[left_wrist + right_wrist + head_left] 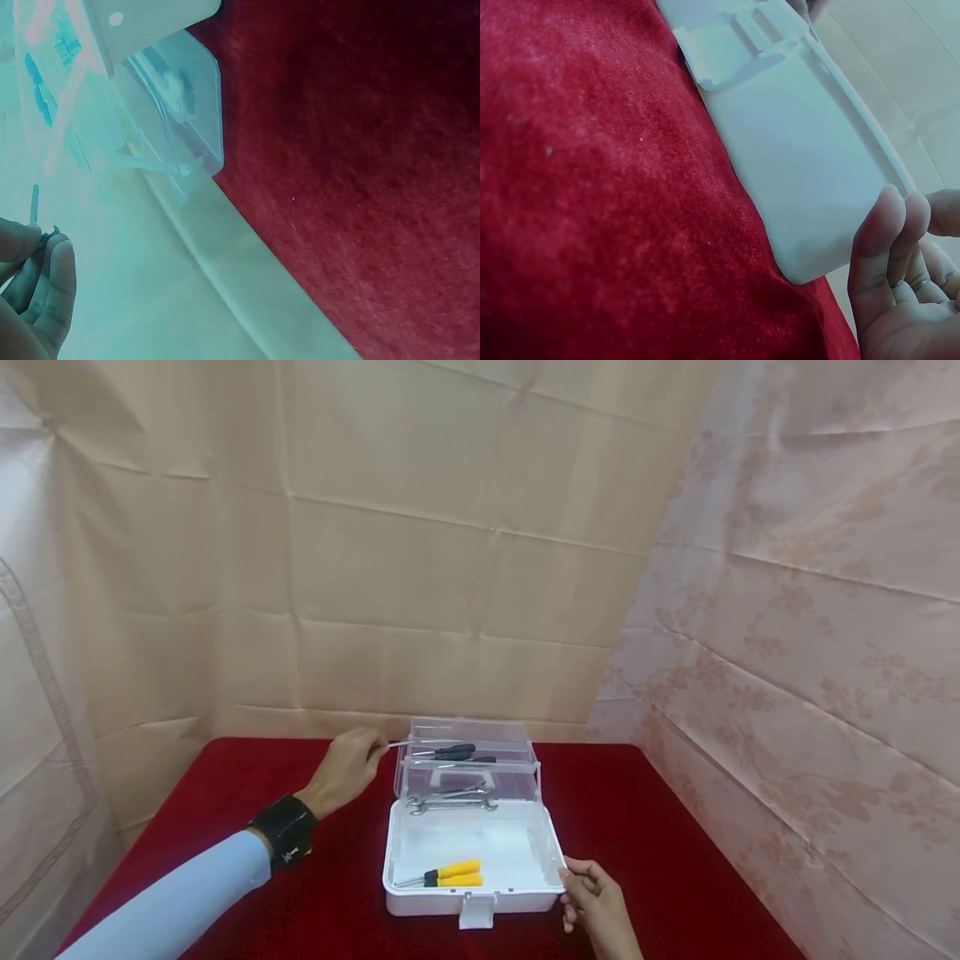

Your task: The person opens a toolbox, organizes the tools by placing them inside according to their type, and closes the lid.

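Note:
A white toolbox (pixel 442 904) stands with its transparent lid (pixel 465 727) and trays raised at the back. My left hand (pixel 348 772) is at the left of the trays and pinches a thin metal tool (pixel 34 202) between thumb and fingers; its exact kind is unclear. Black-handled screwdrivers (pixel 456 749) lie in an upper clear tray. Wrenches (pixel 453 805) lie below them, towards the back of the box. Two yellow-handled screwdrivers (pixel 459 867) rest in the bottom, near the front. With thumb and fingers, my right hand (pixel 597 902) holds the box's front right corner.
Red cloth (pixel 637 843) covers the table under the box. A beige curtain (pixel 420 568) hangs behind it, and a flowered one (pixel 810 610) on the right. The front latch (pixel 477 912) hangs down from the box.

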A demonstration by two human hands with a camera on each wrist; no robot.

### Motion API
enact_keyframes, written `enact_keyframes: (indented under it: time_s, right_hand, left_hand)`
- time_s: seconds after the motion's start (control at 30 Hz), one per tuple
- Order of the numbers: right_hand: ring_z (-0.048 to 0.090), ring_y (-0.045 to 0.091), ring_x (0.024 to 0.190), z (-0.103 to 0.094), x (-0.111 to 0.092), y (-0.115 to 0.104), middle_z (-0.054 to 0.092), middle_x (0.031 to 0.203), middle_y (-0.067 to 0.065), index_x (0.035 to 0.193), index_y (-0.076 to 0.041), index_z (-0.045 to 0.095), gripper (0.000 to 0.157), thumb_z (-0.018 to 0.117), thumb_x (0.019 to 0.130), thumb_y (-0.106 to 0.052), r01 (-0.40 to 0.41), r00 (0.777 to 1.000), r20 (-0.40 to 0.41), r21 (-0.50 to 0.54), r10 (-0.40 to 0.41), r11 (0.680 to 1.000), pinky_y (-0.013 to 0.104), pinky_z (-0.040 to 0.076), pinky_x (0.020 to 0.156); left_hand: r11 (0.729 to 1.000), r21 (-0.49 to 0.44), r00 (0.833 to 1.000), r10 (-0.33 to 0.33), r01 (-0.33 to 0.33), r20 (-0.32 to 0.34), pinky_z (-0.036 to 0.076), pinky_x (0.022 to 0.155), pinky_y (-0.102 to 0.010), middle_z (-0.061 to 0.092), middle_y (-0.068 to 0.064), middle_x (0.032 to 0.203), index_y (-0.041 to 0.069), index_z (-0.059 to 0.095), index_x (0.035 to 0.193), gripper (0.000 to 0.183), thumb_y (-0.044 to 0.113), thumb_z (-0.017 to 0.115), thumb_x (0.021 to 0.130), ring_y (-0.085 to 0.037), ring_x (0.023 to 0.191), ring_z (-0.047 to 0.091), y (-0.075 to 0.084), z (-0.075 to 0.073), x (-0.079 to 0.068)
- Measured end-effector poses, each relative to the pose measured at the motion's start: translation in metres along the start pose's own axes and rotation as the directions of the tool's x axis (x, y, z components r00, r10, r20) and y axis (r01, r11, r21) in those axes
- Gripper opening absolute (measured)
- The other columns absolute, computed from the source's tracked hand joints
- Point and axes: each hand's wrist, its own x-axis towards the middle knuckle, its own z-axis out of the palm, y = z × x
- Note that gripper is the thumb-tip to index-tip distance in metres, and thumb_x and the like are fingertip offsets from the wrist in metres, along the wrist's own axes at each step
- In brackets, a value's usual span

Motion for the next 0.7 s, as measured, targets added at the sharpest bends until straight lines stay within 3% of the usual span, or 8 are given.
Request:
enact_keyframes:
  time_s: [0.2,0.7]
  right_hand:
    - [0.044,0.012,0.049,-0.002,-0.001,0.001,0.053,0.074,0.007,0.127,0.010,0.048,0.052,0.068,0.090,-0.020,-0.005,1.000,0.006,-0.003,0.005,1.000,0.028,0.044,0.047]
    - [0.044,0.012,0.049,-0.002,0.001,0.000,0.053,0.073,0.007,0.126,0.010,0.048,0.049,0.067,0.091,-0.017,0.009,1.000,0.006,-0.008,-0.009,1.000,0.029,0.044,0.046]
  left_hand:
    - [1.000,0.000,1.000,0.012,-0.012,0.016,0.047,0.066,-0.025,0.058,0.001,0.084,0.011,0.066,0.095,0.008,0.007,0.069,0.088,-0.015,0.073,0.050,0.002,0.008,0.005]
    - [0.995,-0.054,0.996,0.083,-0.085,-0.040,0.051,0.076,-0.029,0.059,-0.002,0.088,0.005,0.068,0.104,0.017,0.002,0.069,0.087,-0.016,0.079,0.054,0.014,0.019,0.025]
